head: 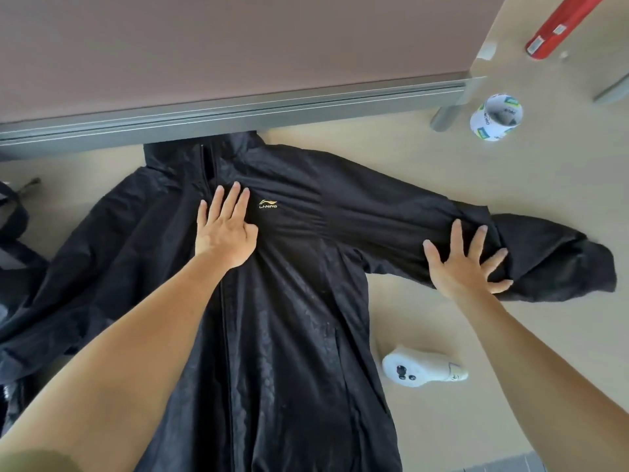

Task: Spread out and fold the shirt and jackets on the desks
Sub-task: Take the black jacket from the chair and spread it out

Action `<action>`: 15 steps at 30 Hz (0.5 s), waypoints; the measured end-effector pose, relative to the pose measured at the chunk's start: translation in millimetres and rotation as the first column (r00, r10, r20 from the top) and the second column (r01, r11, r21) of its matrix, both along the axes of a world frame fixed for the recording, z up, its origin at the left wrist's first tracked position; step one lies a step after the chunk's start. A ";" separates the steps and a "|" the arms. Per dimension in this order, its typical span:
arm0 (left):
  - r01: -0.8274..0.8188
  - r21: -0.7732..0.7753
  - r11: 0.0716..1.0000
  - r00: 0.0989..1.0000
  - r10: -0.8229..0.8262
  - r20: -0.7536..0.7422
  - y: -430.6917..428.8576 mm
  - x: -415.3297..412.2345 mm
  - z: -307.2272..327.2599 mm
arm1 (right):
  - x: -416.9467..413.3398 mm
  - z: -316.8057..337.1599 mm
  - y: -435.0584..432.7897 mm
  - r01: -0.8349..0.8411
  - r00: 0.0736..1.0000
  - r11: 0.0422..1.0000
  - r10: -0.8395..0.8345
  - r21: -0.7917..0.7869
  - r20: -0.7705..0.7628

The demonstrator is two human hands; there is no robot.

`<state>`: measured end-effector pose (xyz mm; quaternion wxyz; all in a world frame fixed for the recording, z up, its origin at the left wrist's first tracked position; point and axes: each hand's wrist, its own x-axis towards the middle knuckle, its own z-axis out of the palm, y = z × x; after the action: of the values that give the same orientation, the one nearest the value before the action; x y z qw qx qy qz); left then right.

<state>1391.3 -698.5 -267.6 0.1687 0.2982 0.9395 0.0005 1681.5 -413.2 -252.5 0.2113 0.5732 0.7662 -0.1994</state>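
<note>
A black jacket (289,318) lies front side up on the beige desk (442,420), its collar against the partition at the back. A small gold logo sits on its chest. My left hand (226,229) presses flat on the chest beside the zip, fingers straight. My right hand (466,264) rests flat with spread fingers on the jacket's right sleeve (544,264), which stretches out to the right and ends in a crumpled cuff. The jacket's left sleeve runs off toward the left edge of the view.
A grey-framed brown partition (238,110) bounds the desk at the back. A white controller (420,367) lies right of the jacket's body. A white tape roll (495,117) and a red tube (558,27) sit at the back right. Dark fabric (13,233) lies at the left edge.
</note>
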 end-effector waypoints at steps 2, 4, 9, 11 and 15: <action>-0.028 -0.020 0.999 1.000 0.028 0.015 6.2 3.2 5.9 | -9.4 3.2 10.4 0.032 0.999 0.999 -0.032 -0.015 0.002; -0.048 -0.030 0.998 0.999 0.047 -0.026 11.6 15.0 14.0 | -17.7 5.3 20.2 0.083 0.997 0.996 -0.083 -0.018 -0.005; -0.156 0.049 0.987 0.986 0.158 -0.049 3.3 82.7 37.8 | -35.1 16.7 4.2 0.001 1.000 0.994 0.002 0.109 -0.028; -0.255 -0.058 0.965 0.967 0.255 -0.003 -9.5 107.0 39.0 | -44.7 22.1 -29.5 -0.299 0.928 0.931 0.334 0.208 -0.164; -0.346 -0.193 0.918 0.920 0.372 0.124 -48.4 135.4 20.8 | -59.7 28.4 -145.8 -0.751 0.501 0.583 0.808 0.308 -0.309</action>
<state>1526.7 -746.9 -246.9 0.2642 0.1040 0.9586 -0.0237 1621.8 -559.0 -224.1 0.0705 0.1207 0.9790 -0.1482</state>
